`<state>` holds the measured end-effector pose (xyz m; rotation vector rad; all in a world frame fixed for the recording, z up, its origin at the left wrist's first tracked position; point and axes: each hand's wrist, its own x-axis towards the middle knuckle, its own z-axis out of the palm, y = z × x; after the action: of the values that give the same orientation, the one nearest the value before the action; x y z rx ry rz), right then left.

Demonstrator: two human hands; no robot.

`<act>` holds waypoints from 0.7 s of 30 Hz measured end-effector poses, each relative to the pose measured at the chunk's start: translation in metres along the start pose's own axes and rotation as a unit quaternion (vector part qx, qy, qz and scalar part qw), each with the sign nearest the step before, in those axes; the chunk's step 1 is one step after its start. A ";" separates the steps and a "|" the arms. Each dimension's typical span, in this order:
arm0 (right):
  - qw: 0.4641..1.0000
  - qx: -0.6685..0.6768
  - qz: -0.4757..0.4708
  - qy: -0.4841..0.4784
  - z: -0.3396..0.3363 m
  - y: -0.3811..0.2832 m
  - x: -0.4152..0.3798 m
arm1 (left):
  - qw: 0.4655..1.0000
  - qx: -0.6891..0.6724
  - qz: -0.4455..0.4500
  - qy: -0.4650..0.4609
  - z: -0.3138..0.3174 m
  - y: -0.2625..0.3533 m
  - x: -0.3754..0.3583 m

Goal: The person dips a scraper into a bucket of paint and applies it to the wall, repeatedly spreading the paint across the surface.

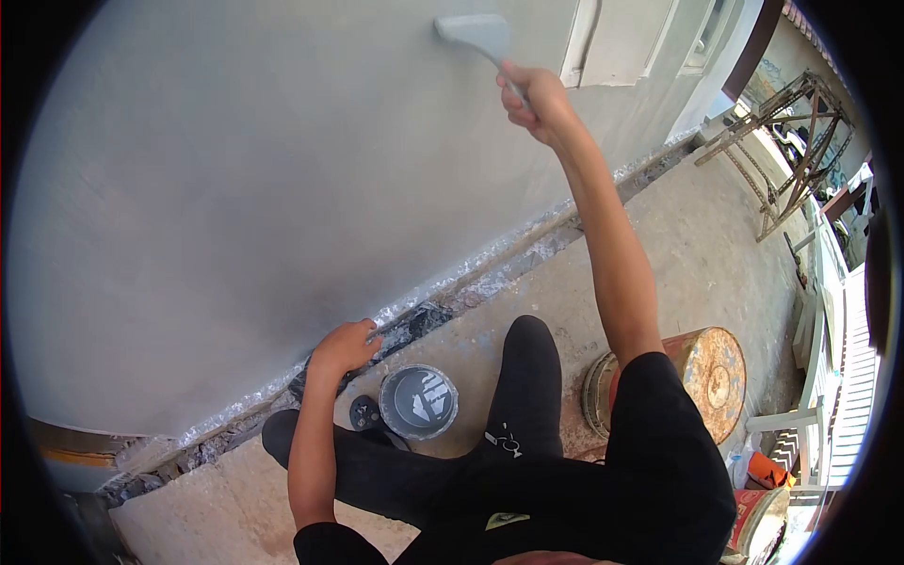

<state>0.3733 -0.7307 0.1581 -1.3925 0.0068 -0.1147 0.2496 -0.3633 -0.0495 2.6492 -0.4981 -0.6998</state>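
My right hand [534, 102] is wrapped round the handle of a wide grey paint brush [476, 36], whose head lies against the grey wall [264, 169] near the top of the view. Low down, my left hand [347, 347] is beside the wall's bottom edge, its fingers curled; whether they hold anything is hidden. A round bucket [419, 403] with glossy grey liquid in it stands on the ground between my legs, just below my left hand.
A rusty drum [718, 384] lies behind my right elbow. Metal trestle frames [786, 141] stand at the upper right. A rough gap [471, 292] runs along the wall's foot. A red and white bucket [756, 521] is at the lower right.
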 end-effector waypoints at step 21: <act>0.999 0.032 0.005 -0.017 0.008 0.008 -0.004 | 1.000 0.009 0.003 -0.005 0.004 -0.008 -0.004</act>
<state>0.3707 -0.7215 0.1515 -1.3295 -0.0188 -0.0823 0.2459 -0.3560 -0.0546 2.6610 -0.5163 -0.7113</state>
